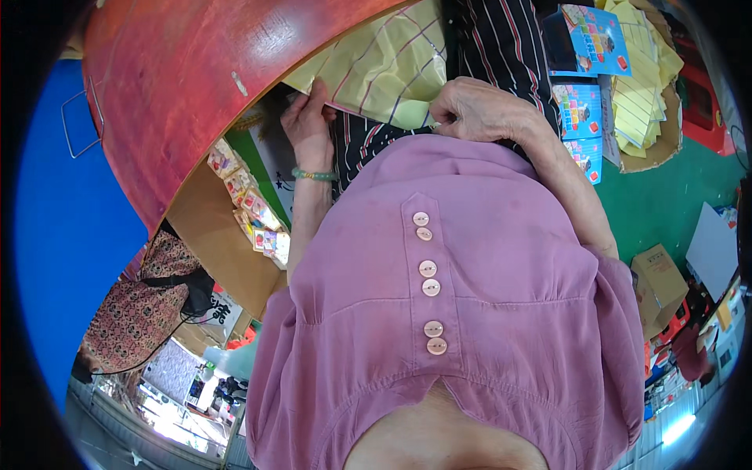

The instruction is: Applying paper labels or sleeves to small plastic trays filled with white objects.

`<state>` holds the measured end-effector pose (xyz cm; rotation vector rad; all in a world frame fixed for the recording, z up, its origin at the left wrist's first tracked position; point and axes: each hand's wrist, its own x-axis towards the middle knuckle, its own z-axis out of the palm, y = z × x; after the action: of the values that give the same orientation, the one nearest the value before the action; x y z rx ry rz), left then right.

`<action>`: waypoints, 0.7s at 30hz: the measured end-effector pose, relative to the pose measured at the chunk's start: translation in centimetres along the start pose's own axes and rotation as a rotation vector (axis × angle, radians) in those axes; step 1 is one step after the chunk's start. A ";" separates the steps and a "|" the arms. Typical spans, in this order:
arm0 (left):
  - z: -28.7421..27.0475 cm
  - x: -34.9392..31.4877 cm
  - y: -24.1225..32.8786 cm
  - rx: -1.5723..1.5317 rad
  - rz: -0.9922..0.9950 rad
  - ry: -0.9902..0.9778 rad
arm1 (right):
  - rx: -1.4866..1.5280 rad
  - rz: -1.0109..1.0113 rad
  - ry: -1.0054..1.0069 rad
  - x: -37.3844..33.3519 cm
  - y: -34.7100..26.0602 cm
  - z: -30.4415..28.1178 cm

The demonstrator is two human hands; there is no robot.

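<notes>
A thin, shiny yellow striped sheet lies over my lap, its far part running beneath the red table edge. My left hand, with a green bead bracelet at the wrist, is closed on the sheet's left edge. At the near right corner, the bent fingers of my right hand pinch the sheet, and their tips are partly hidden. Whether the sheet is a single layer or a flat bag, I cannot tell.
A red tabletop curves over the upper left. Beside my left forearm, a cardboard box holds several small colourful packets. To the right stand blue printed boxes and a carton of yellow striped sheets. A brown carton sits farther right.
</notes>
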<state>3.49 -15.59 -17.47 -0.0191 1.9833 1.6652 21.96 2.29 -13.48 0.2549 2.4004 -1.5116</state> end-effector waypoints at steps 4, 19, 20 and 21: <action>-3.7 -0.9 -1.2 0.095 -0.135 -0.132 | 0.021 0.057 -0.071 0.2 -0.2 -0.4; -5.9 -5.2 -1.6 -0.055 -0.264 -0.004 | 0.087 0.028 0.025 -0.7 -0.2 0.5; -5.7 -5.0 -1.7 -0.114 -0.254 0.036 | 0.064 0.041 0.030 -0.9 -0.6 0.5; -5.6 -4.8 -1.8 -0.173 -0.243 0.075 | 0.062 0.043 0.034 -1.2 -0.7 0.8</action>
<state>5.98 -22.72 -16.61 -0.3760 1.8026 1.6897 22.99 1.29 -12.79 0.3466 2.3603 -1.5768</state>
